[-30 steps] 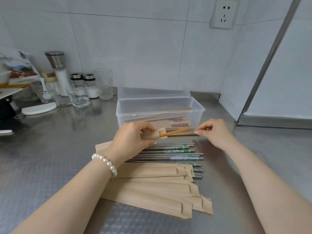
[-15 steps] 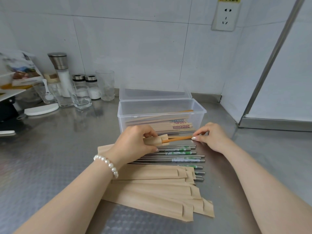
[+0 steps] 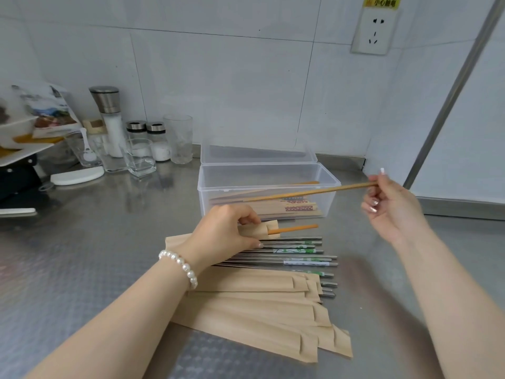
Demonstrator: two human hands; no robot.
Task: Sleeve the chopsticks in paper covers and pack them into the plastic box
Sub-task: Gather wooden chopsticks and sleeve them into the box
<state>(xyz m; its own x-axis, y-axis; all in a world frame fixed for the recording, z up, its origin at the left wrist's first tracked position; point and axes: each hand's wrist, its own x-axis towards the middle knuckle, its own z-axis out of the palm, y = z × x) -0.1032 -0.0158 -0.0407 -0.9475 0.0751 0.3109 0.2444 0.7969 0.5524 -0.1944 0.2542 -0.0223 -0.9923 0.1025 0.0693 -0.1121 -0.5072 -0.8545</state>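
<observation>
Matt brown paper covers (image 3: 254, 318), glossy steel chopsticks (image 3: 295, 251), clear plastic box (image 3: 269, 173), embossed steel counter (image 3: 82, 242), wooden chopstick (image 3: 314, 192).

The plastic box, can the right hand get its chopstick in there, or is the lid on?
Probably yes. The plastic box stands open, lid tipped back behind it, and the right hand already holds its wooden chopstick above the box. Nothing lies between them.

Steel counter (image 3: 95, 255) – sleeves (image 3: 246, 310), box (image 3: 267, 170), glasses (image 3: 140, 157).
</observation>
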